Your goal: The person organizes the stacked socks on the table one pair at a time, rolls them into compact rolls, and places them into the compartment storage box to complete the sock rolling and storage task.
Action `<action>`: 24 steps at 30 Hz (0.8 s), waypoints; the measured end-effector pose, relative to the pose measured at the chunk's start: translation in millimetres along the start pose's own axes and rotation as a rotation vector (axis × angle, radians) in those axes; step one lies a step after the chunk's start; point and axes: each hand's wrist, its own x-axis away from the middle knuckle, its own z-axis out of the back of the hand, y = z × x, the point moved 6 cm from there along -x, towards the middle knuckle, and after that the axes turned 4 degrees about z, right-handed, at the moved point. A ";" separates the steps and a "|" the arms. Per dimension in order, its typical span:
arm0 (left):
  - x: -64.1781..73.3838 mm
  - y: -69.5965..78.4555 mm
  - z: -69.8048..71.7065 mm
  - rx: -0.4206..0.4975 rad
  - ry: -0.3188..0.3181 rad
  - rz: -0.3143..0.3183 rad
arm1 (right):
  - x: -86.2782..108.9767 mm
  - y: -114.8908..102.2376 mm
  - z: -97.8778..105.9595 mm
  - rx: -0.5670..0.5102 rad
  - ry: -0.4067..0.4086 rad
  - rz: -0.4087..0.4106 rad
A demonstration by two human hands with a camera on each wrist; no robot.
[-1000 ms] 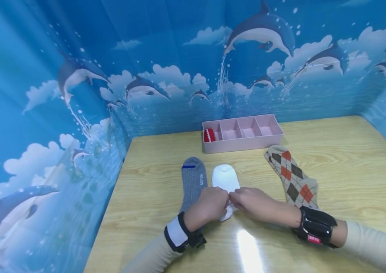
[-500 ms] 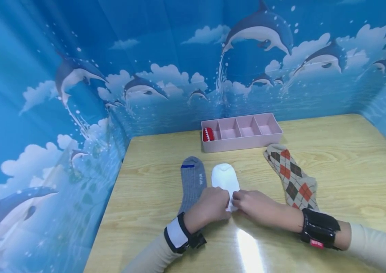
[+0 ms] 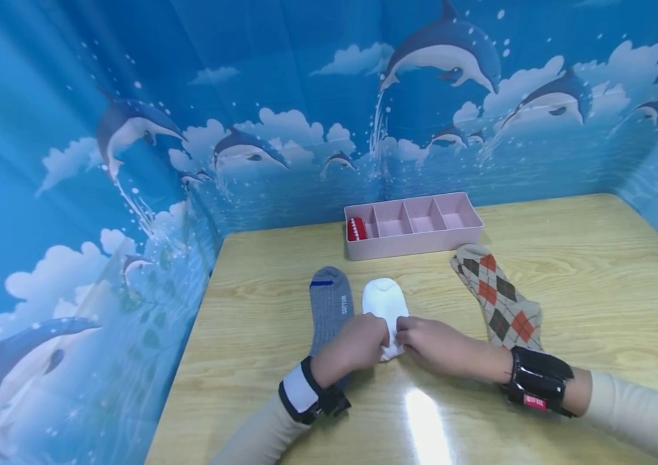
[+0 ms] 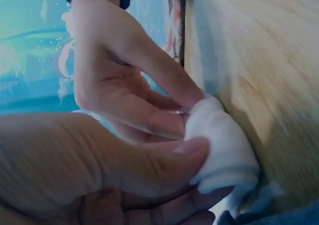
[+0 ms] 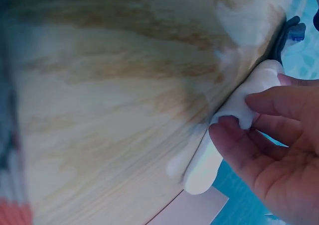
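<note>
A white sock [image 3: 384,301] lies on the table, its near end bunched up between my two hands. My left hand [image 3: 356,342] pinches the left side of that folded part, thumb on top in the left wrist view, where the rolled white fabric [image 4: 222,145] shows. From the right, my right hand [image 3: 434,343] pinches the same sock [image 5: 256,93] between thumb and fingers. A grey sock [image 3: 329,310] with a blue stripe lies just left of it, partly hidden under my left hand and wrist. An argyle sock [image 3: 500,297] in beige, orange and brown lies to the right.
A pink tray [image 3: 416,245] with several compartments stands at the back of the wooden table [image 3: 607,278]. Its leftmost compartment holds a red rolled item with white marks [image 3: 356,228]. A blue dolphin-print curtain [image 3: 305,97] hangs behind and to the left.
The white sock's near end, which stuck out below my hands, is now folded up and shorter. My hands have drawn slightly apart while keeping hold of it.
</note>
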 end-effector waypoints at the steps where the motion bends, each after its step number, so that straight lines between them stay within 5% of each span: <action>1: -0.8 -1.6 0.1 0.016 0.008 -0.003 | 0.5 0.5 0.6 -0.009 0.003 -0.001; 8: -4.5 -11.7 -1.0 0.136 0.036 0.001 | 2.3 2.7 1.2 0.005 0.027 -0.020; 15: -7.3 -11.6 -0.7 0.067 0.080 -0.004 | -1.8 9.2 -0.4 -0.051 -0.022 -0.099; 24: -10.2 -15.2 2.4 0.113 0.086 0.041 | -3.4 4.7 0.9 0.008 0.033 -0.056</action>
